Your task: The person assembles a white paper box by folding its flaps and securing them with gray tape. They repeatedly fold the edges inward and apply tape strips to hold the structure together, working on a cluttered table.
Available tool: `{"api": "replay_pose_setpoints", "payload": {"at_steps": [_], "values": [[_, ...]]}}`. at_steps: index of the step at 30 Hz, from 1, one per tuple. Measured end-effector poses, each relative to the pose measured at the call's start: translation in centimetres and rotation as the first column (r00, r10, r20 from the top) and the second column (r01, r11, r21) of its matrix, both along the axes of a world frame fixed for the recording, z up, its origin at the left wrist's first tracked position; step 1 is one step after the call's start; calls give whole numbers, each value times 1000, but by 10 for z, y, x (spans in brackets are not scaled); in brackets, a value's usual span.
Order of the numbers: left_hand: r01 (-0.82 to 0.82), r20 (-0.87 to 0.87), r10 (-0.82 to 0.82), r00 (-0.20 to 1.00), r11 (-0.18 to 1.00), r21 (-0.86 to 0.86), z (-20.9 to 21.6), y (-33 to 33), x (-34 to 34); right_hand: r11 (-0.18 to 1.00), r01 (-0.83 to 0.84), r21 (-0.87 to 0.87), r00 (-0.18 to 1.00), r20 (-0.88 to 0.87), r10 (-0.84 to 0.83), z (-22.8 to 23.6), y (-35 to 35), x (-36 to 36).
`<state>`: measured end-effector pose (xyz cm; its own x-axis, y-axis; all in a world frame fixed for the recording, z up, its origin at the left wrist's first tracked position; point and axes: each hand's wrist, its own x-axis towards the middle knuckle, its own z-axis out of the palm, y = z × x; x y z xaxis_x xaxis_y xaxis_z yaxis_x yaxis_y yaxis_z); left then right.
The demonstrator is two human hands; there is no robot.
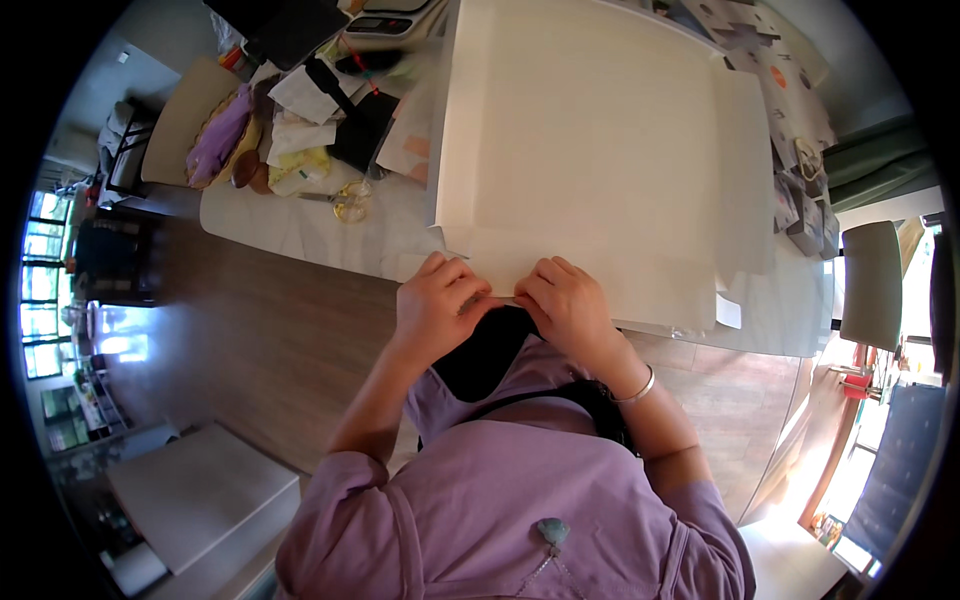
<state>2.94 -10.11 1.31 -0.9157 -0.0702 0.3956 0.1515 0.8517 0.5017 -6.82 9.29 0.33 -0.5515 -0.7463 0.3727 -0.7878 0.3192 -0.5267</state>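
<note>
"Head view: where does the large off-white box (600,150) lie?"

"Open side up on the table (255,220), its near edge close to the table's near edge, with scissors (350,203) well off to the left."

"And the hands?"

"Both narrow. The left hand (437,305) and right hand (568,303) sit just apart, fingers curled, pinching the edge of the near flap (508,282) toward its left end."

"Is it heavy?"

"I'd guess light for its size; it looks like thin card. Stiff across the panel, softer wherever there's a fold. The broad, smooth base would probably slide if tugged."

"Fragile, then?"

"Not brittle, but creasable. A hard pinch could dent the flap, and a pull from one end might tear it at a corner."

"Where would you take hold?"

"For the flap, just where those hands are, though spread wider — one toward each end — so the fold bends evenly. To shift the whole box, I'd hold low on the left wall (458,130) and support the opposite side. The right flap (748,170) looks too floppy to carry it by."
</note>
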Motion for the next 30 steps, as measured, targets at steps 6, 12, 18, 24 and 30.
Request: {"api": "replay_pose_setpoints", "payload": {"at_steps": [6,12,18,24,30], "values": [[130,-92,-123,988,989,74,-20,7,-16,999,-27,25,999,-17,27,3,8,-6],[112,-72,-108,992,992,53,-14,2,-16,999,-8,38,982,-188,15,15,54,-7],[198,-187,-204,961,979,-51,-17,35,-26,993,16,118,979,-205,9,12,54,-6],[160,-122,-164,979,986,-42,-19,48,-31,994,13,111,987,-162,5,13,51,-9],[161,-31,-161,987,987,-11,-14,39,-30,996,54,73,985,-167,-41,18,79,-8]]}}
